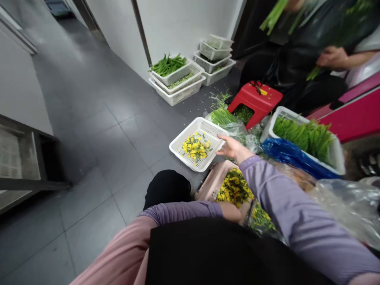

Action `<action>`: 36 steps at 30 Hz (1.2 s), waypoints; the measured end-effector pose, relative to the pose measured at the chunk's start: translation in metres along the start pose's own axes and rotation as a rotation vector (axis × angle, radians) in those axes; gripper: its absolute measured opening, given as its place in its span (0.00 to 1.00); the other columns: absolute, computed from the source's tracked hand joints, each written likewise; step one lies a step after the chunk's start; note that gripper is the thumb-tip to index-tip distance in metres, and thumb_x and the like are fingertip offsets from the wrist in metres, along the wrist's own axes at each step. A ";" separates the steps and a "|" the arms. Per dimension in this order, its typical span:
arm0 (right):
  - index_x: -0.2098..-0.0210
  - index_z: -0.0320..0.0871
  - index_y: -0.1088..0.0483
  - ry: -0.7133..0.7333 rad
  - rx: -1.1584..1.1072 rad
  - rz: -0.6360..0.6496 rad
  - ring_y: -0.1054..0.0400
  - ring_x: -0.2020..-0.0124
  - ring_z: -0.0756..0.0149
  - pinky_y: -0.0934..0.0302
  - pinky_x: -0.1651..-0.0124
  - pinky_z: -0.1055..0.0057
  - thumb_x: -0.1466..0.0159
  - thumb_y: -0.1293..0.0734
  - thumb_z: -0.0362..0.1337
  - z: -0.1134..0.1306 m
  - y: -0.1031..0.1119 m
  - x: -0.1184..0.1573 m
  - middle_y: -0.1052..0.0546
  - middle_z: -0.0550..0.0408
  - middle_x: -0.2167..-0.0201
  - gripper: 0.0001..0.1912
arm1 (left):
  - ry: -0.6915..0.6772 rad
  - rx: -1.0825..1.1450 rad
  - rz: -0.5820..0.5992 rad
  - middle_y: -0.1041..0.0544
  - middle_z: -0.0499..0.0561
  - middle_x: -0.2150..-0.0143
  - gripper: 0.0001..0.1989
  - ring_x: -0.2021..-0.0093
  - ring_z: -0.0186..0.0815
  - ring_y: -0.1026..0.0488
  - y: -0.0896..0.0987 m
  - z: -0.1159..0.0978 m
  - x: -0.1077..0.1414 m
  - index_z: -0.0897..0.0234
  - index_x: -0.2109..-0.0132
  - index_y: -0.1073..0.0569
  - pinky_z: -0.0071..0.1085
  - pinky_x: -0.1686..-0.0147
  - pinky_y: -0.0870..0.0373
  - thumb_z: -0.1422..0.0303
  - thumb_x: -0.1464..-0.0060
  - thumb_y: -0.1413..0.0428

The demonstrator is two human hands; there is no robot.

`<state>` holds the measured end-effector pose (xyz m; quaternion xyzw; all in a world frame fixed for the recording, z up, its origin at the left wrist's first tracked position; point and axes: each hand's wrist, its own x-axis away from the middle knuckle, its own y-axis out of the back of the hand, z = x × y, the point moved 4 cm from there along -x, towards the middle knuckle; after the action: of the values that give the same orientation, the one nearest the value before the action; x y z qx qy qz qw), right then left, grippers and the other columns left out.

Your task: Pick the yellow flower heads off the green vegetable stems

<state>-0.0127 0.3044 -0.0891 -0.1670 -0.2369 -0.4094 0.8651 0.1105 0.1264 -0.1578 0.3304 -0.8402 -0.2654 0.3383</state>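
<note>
A white perforated plastic basket [177, 147] holds a small heap of yellow flowers [196, 147] with green stems. My right hand [233, 148] grips the basket by its right rim. Below it stands a pale pink box [211, 180] filled with more yellow flowers [234, 187]. My left hand [230, 211] is at the near side of this box, close to the flowers; its fingers are hidden from view. More yellow-flowered greens [261, 218] lie to the right of the box, partly behind my right sleeve.
A red stool [259, 99] stands beyond, near bundled green stems [222, 116]. A white basket of greens [341, 158] and blue plastic [292, 154] are at right. Stacked baskets [178, 95] line the wall. Another person's hand [331, 57] holds greens.
</note>
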 end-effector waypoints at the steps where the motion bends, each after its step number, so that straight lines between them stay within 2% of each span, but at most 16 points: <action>1: 0.58 0.41 0.38 -0.052 -0.016 -0.027 0.31 0.69 0.64 0.34 0.68 0.59 0.46 0.35 0.37 0.001 0.004 0.004 0.30 0.47 0.63 0.16 | 0.000 0.028 0.008 0.25 0.54 0.68 0.06 0.66 0.38 0.28 0.004 -0.001 0.004 0.63 0.73 0.28 0.31 0.68 0.33 0.68 0.54 0.48; 3: 0.62 0.41 0.36 -0.088 -0.096 -0.010 0.31 0.70 0.66 0.34 0.67 0.62 0.46 0.35 0.34 0.002 0.019 0.021 0.30 0.49 0.63 0.12 | 0.053 0.095 -0.013 0.25 0.53 0.66 0.07 0.63 0.37 0.28 0.015 0.002 0.010 0.63 0.69 0.27 0.30 0.63 0.33 0.70 0.53 0.49; 4: 0.63 0.41 0.35 -0.060 -0.132 0.012 0.31 0.70 0.67 0.34 0.67 0.65 0.46 0.36 0.33 0.001 0.031 0.033 0.29 0.50 0.64 0.10 | 0.098 0.112 -0.028 0.25 0.54 0.65 0.09 0.62 0.37 0.29 0.021 0.007 0.012 0.64 0.67 0.26 0.30 0.62 0.34 0.71 0.51 0.51; 7: 0.67 0.39 0.32 0.016 -0.196 -0.024 0.32 0.74 0.71 0.36 0.73 0.75 0.47 0.35 0.30 -0.020 0.086 0.087 0.27 0.52 0.68 0.07 | 0.313 0.061 -0.081 0.26 0.61 0.64 0.13 0.62 0.40 0.28 0.040 0.034 0.014 0.71 0.65 0.26 0.30 0.61 0.34 0.73 0.48 0.55; 9: 0.67 0.39 0.31 -0.007 -0.255 -0.113 0.34 0.77 0.75 0.39 0.78 0.79 0.47 0.35 0.30 -0.053 0.130 0.129 0.27 0.54 0.71 0.07 | 0.392 0.013 -0.126 0.26 0.62 0.64 0.11 0.61 0.40 0.29 0.054 0.052 0.013 0.72 0.65 0.26 0.30 0.60 0.36 0.73 0.50 0.52; 11: 0.69 0.40 0.30 -0.079 -0.333 -0.252 0.36 0.81 0.76 0.42 0.82 0.81 0.47 0.36 0.30 -0.097 0.170 0.170 0.27 0.55 0.74 0.05 | 0.516 0.061 -0.153 0.26 0.60 0.67 0.11 0.63 0.38 0.29 0.062 0.065 0.014 0.72 0.64 0.26 0.28 0.60 0.35 0.71 0.50 0.51; 13: 0.71 0.40 0.31 -0.136 -0.391 -0.365 0.38 0.83 0.77 0.45 0.85 0.82 0.48 0.35 0.30 -0.140 0.196 0.202 0.27 0.57 0.77 0.04 | 0.602 0.143 -0.155 0.26 0.56 0.70 0.13 0.67 0.34 0.28 0.063 0.068 0.014 0.70 0.61 0.27 0.27 0.63 0.34 0.69 0.47 0.53; 15: 0.72 0.40 0.31 -0.159 -0.445 -0.375 0.39 0.84 0.77 0.47 0.86 0.82 0.50 0.34 0.30 -0.172 0.205 0.221 0.28 0.58 0.79 0.05 | 0.644 0.094 -0.155 0.26 0.56 0.69 0.14 0.66 0.34 0.28 0.057 0.060 0.011 0.69 0.60 0.27 0.28 0.62 0.34 0.67 0.47 0.54; 17: 0.72 0.40 0.31 -0.131 -0.457 -0.348 0.40 0.85 0.78 0.49 0.86 0.82 0.51 0.33 0.31 -0.185 0.203 0.230 0.29 0.58 0.79 0.06 | 0.654 -0.104 -0.144 0.27 0.60 0.62 0.14 0.60 0.39 0.29 0.048 0.047 0.003 0.70 0.60 0.27 0.31 0.59 0.35 0.66 0.48 0.52; 20: 0.71 0.40 0.31 0.015 -0.368 -0.279 0.40 0.83 0.78 0.48 0.84 0.81 0.52 0.32 0.33 -0.179 0.196 0.234 0.29 0.59 0.78 0.08 | 0.670 -0.361 -0.068 0.33 0.66 0.53 0.16 0.53 0.44 0.33 0.033 0.030 -0.012 0.72 0.54 0.30 0.38 0.56 0.37 0.70 0.48 0.54; 23: 0.72 0.40 0.31 0.110 -0.240 -0.311 0.42 0.84 0.78 0.48 0.84 0.79 0.53 0.32 0.34 -0.168 0.199 0.238 0.30 0.60 0.79 0.08 | 0.686 -0.435 0.008 0.33 0.67 0.53 0.16 0.52 0.45 0.34 0.028 0.022 -0.024 0.72 0.54 0.30 0.39 0.55 0.37 0.74 0.48 0.56; 27: 0.74 0.41 0.31 0.159 -0.203 -0.388 0.44 0.86 0.77 0.50 0.84 0.79 0.53 0.33 0.33 -0.163 0.215 0.244 0.30 0.60 0.82 0.06 | 0.699 -0.475 0.056 0.29 0.65 0.57 0.13 0.53 0.44 0.32 0.038 0.019 -0.027 0.71 0.58 0.28 0.37 0.55 0.37 0.73 0.50 0.52; 32: 0.72 0.42 0.31 0.183 -0.159 -0.442 0.43 0.85 0.76 0.50 0.83 0.78 0.53 0.33 0.34 -0.166 0.231 0.248 0.30 0.61 0.81 0.08 | 0.731 -0.423 0.080 0.28 0.64 0.58 0.14 0.55 0.44 0.31 0.061 0.021 -0.020 0.71 0.61 0.27 0.33 0.56 0.36 0.66 0.50 0.51; 36: 0.73 0.42 0.31 0.211 -0.037 -0.418 0.43 0.86 0.74 0.50 0.82 0.76 0.54 0.34 0.36 -0.166 0.229 0.243 0.32 0.62 0.83 0.07 | 0.771 -0.235 0.133 0.25 0.59 0.69 0.13 0.69 0.36 0.26 0.078 0.026 -0.013 0.71 0.65 0.28 0.28 0.68 0.31 0.67 0.49 0.53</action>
<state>0.3473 0.2110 -0.1167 -0.0867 -0.1671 -0.5991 0.7783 0.0688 0.1916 -0.1273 0.3099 -0.6353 -0.1937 0.6803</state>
